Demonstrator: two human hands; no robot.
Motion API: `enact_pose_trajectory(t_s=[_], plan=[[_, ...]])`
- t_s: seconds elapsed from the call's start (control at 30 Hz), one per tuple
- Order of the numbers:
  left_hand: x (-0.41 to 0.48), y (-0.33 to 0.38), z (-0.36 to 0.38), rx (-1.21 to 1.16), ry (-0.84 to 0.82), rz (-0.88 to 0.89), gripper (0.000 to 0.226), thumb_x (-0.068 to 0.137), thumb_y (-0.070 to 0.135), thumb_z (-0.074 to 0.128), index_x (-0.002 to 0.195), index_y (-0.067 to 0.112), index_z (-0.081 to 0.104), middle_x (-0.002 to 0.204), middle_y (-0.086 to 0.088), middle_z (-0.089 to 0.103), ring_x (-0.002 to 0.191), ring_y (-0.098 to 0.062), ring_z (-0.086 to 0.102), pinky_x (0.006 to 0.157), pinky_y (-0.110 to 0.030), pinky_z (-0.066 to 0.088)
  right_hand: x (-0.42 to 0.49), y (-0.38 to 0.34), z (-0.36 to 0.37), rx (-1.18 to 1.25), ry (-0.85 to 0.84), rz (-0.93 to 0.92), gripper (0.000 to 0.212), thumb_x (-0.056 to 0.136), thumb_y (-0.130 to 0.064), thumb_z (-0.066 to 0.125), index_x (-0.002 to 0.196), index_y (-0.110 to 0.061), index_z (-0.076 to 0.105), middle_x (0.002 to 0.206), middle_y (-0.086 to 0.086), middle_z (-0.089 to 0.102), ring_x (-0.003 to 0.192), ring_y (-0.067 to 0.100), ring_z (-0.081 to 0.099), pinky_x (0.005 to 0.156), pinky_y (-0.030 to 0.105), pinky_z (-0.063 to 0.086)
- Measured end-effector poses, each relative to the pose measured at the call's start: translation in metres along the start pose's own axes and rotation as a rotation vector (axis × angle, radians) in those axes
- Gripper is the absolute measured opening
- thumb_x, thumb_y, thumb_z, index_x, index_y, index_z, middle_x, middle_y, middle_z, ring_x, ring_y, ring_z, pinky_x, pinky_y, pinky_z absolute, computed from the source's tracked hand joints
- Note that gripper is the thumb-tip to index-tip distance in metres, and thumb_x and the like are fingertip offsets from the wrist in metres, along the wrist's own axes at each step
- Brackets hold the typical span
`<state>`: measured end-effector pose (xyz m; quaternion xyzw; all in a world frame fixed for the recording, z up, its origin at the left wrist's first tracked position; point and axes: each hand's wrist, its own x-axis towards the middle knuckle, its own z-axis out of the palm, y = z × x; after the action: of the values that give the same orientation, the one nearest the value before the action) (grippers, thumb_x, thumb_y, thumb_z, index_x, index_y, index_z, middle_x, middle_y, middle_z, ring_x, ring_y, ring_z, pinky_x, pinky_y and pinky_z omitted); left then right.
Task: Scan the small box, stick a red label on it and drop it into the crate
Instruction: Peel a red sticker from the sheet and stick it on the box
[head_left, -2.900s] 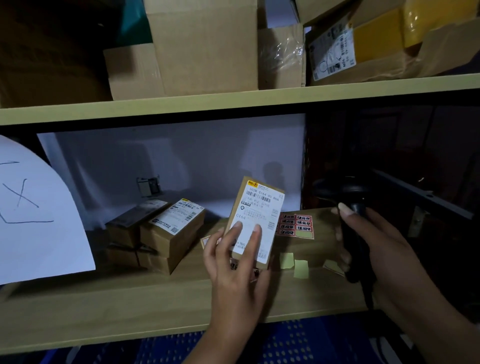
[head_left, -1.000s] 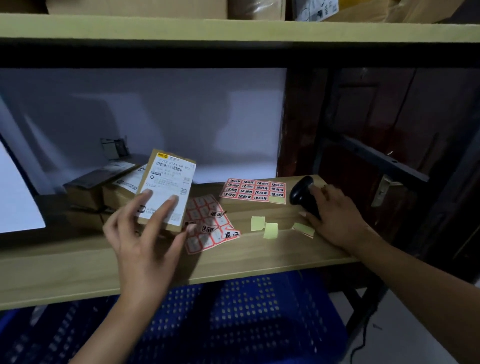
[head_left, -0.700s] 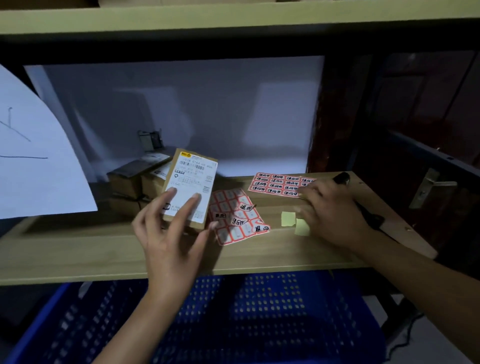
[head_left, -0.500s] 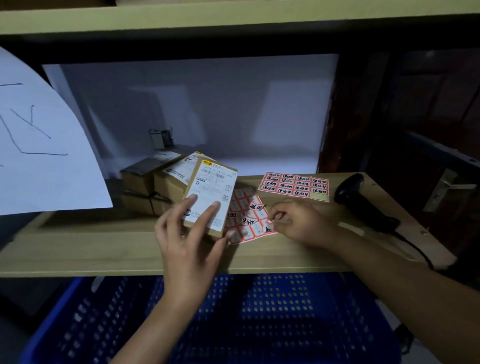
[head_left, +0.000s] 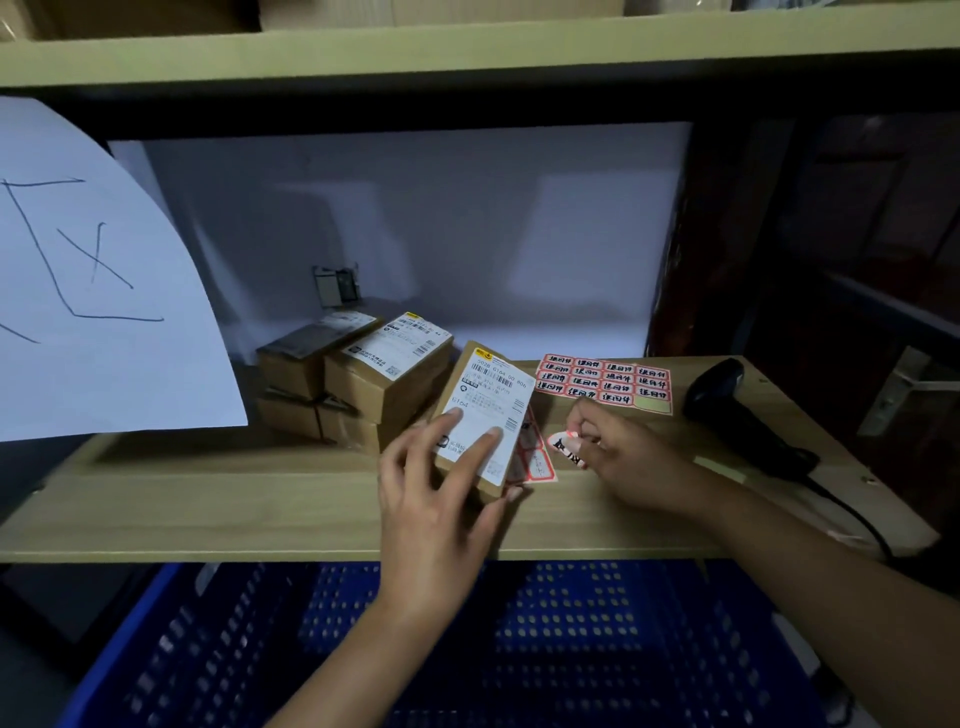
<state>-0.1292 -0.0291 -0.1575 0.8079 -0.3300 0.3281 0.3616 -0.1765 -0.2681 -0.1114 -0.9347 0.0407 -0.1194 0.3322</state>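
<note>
**A:** Nearest, below the shelf (head_left: 208, 499) edge?

**B:** Blue perforated crate (head_left: 467, 649), dim. Above it, left hand (head_left: 436, 499) wrapped around a small labelled parcel (head_left: 483, 410), held tilted over the wooden shelf, label facing the camera, two fingers (head_left: 456, 415) lying across it.

**A:** And to the right?

**B:** Right hand (head_left: 623, 457) pinching one peeled red-bordered sticker (head_left: 566, 447) just beside the parcel. Best pressed flat onto blank label or bare cardboard, clear of the barcode; left fingers probably in the way, worth shifting first.

**A:** Farther back?

**B:** Part-used sticker sheet (head_left: 537, 462) half hidden behind the parcel; fuller sheet (head_left: 605, 382) beyond; black scanner (head_left: 737, 410) with cable at right; stacked parcels (head_left: 374, 374) at left; hanging white paper (head_left: 93, 291) marked in pen.
</note>
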Motion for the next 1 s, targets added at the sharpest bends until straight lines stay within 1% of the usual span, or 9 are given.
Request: enact_pose_trajectory(t_s=[0.1, 0.17, 0.27, 0.37, 0.5, 0.63, 0.73, 0.83, 1.0], plan=[[0.000, 0.002, 0.001, 0.001, 0.041, -0.004, 0.058, 0.088, 0.047, 0.077, 0.143, 0.034, 0.061, 0.155, 0.001, 0.048, 0.135, -0.025, 0.041, 0.112, -0.047, 0.046, -0.006, -0.033, -0.016, 0.278, 0.175, -0.063, 0.012, 0.096, -0.014, 0.069, 0.088, -0.022, 0.065, 0.081, 0.000, 0.073, 0.073, 0.015, 0.074, 0.071, 0.044, 0.063], [0.001, 0.005, 0.001, -0.012, 0.068, -0.014, 0.075, 0.087, 0.044, 0.079, 0.153, 0.032, 0.046, 0.155, 0.002, 0.047, 0.134, -0.022, 0.041, 0.114, -0.040, 0.043, -0.008, -0.063, -0.026, 0.475, 0.143, -0.104, 0.013, 0.088, -0.005, 0.078, 0.083, -0.015, 0.071, 0.074, 0.001, 0.073, 0.063, 0.010, 0.073, 0.062, 0.029, 0.061], [0.003, 0.013, 0.000, -0.081, 0.112, -0.050, 0.101, 0.083, 0.037, 0.085, 0.162, 0.035, 0.022, 0.155, 0.001, 0.050, 0.134, -0.017, 0.041, 0.117, -0.028, 0.035, -0.004, -0.101, -0.022, 0.463, 0.029, -0.083, 0.017, 0.078, -0.007, 0.088, 0.083, -0.010, 0.072, 0.071, 0.007, 0.077, 0.061, 0.017, 0.076, 0.063, 0.036, 0.065], [0.004, 0.017, -0.001, -0.101, 0.196, -0.031, 0.093, 0.081, 0.030, 0.088, 0.158, 0.026, 0.035, 0.152, -0.001, 0.054, 0.136, -0.016, 0.042, 0.119, -0.024, 0.032, 0.001, -0.121, -0.015, 0.319, 0.055, -0.023, 0.028, 0.073, -0.015, 0.092, 0.083, -0.012, 0.067, 0.070, 0.005, 0.076, 0.064, 0.025, 0.080, 0.070, 0.048, 0.065], [0.004, 0.013, -0.002, -0.085, 0.222, -0.024, 0.078, 0.076, 0.022, 0.092, 0.146, 0.015, 0.058, 0.150, -0.005, 0.054, 0.134, -0.031, 0.051, 0.121, -0.020, 0.027, 0.002, -0.128, -0.014, 0.188, 0.167, -0.003, 0.039, 0.067, -0.031, 0.095, 0.085, -0.017, 0.064, 0.068, 0.000, 0.073, 0.063, 0.021, 0.071, 0.067, 0.043, 0.060], [0.007, 0.012, -0.005, -0.086, 0.261, -0.049, 0.073, 0.078, 0.032, 0.089, 0.143, 0.013, 0.061, 0.146, -0.009, 0.058, 0.130, -0.031, 0.054, 0.119, -0.022, 0.030, -0.008, -0.121, 0.002, 0.079, 0.275, -0.010, 0.054, 0.075, -0.049, 0.085, 0.102, -0.019, 0.049, 0.070, -0.012, 0.058, 0.060, 0.000, 0.061, 0.054, 0.018, 0.044], [0.011, 0.015, -0.009, -0.091, 0.283, -0.044, 0.068, 0.082, 0.042, 0.083, 0.140, 0.011, 0.064, 0.144, -0.010, 0.060, 0.129, -0.029, 0.055, 0.117, -0.029, 0.038, -0.015, -0.118, 0.014, 0.347, 0.211, 0.101, 0.057, 0.084, -0.044, 0.080, 0.115, -0.020, 0.040, 0.080, -0.013, 0.064, 0.063, -0.008, 0.067, 0.061, 0.020, 0.052], [0.012, 0.017, -0.012, -0.090, 0.267, -0.058, 0.068, 0.081, 0.046, 0.083, 0.137, 0.011, 0.065, 0.144, -0.008, 0.060, 0.129, -0.027, 0.055, 0.114, -0.035, 0.043, -0.017, -0.119, 0.017, 0.649, 0.077, 0.186, 0.057, 0.090, -0.018, 0.078, 0.127, -0.014, 0.034, 0.086, -0.003, 0.076, 0.056, -0.005, 0.069, 0.056, 0.015, 0.052], [0.015, 0.010, -0.028, -0.001, 0.156, 0.103, 0.082, 0.083, 0.061, 0.080, 0.147, 0.014, 0.056, 0.155, -0.009, 0.049, 0.129, -0.027, 0.055, 0.118, -0.025, 0.035, -0.024, -0.116, 0.007, 0.914, 0.100, 0.268, 0.061, 0.086, -0.007, 0.081, 0.129, -0.015, 0.039, 0.101, 0.015, 0.083, 0.087, 0.024, 0.082, 0.069, 0.036, 0.066]])
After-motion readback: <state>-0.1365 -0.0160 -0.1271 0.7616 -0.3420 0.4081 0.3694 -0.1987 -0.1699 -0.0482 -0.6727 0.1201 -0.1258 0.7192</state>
